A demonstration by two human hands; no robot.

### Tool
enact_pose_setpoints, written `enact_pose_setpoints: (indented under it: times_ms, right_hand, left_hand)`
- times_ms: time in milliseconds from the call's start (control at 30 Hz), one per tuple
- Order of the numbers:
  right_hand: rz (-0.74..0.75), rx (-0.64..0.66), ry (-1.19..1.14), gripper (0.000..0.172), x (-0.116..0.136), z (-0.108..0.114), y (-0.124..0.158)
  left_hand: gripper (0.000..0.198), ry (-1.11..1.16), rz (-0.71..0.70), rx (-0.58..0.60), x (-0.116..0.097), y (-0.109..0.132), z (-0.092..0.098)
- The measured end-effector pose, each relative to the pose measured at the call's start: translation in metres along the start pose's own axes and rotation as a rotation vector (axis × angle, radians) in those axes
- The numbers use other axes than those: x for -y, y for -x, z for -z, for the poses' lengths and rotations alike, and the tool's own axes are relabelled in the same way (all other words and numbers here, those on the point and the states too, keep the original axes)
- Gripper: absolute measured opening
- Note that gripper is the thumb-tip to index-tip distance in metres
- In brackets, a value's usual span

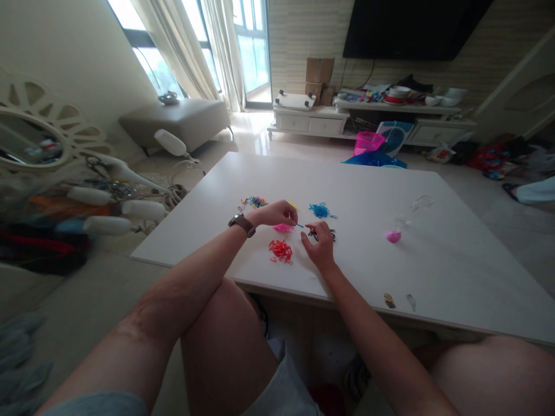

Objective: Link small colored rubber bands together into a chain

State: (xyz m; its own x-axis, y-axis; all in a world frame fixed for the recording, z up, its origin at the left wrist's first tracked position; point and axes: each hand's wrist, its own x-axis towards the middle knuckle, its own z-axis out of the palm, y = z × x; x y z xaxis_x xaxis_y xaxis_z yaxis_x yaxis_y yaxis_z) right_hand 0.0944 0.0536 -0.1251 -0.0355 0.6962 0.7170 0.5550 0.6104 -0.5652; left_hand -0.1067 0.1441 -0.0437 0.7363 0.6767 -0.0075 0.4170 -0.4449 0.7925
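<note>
My left hand (281,214), with a brown-strapped watch on its wrist, pinches a small blue rubber band (300,226) above the white table (359,196). Just right of the band is my right hand (321,242), its thumb and forefinger parted with nothing visible between them. Black rubber bands (333,234) lie partly hidden behind that hand. Under the left hand shows a pink pile (282,229), with red bands (281,251) nearer me. Farther off lie a blue pile (319,210) and a mixed-colour pile (256,201); a little yellow (295,205) peeks out behind the left hand.
To the right on the table sit a pink object (393,236) and clear plastic pieces (420,202). Two small flat figures (389,300) lie near the front edge. A lamp with white shades (150,209) stands at the left. Beyond the table is a pink basket (367,143).
</note>
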Motion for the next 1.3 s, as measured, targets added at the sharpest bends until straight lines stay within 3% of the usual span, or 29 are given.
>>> enact_pose_setpoints:
  times_ms: [333, 667, 900, 1133, 1300]
  right_hand:
    - [0.008, 0.032, -0.023, 0.014, -0.002, 0.001, -0.001]
    - [-0.058, -0.022, -0.031, 0.016, -0.001, 0.002, -0.002]
    - [-0.027, -0.077, 0.039, 0.016, -0.007, 0.004, 0.000]
    - [-0.269, -0.208, 0.216, 0.013, -0.046, 0.018, -0.022]
    - [-0.325, -0.170, 0.294, 0.018, -0.085, 0.022, -0.050]
  left_hand:
    - [0.021, 0.004, 0.001, 0.020, -0.001, -0.004, -0.011]
    - [0.020, 0.032, 0.044, -0.063, 0.012, -0.003, 0.007]
    - [0.020, 0.070, 0.049, -0.055, 0.009, -0.004, -0.004]
    - [0.041, 0.318, 0.217, -0.051, 0.008, 0.008, -0.003]
    - [0.050, 0.478, 0.183, -0.019, 0.020, 0.008, -0.005]
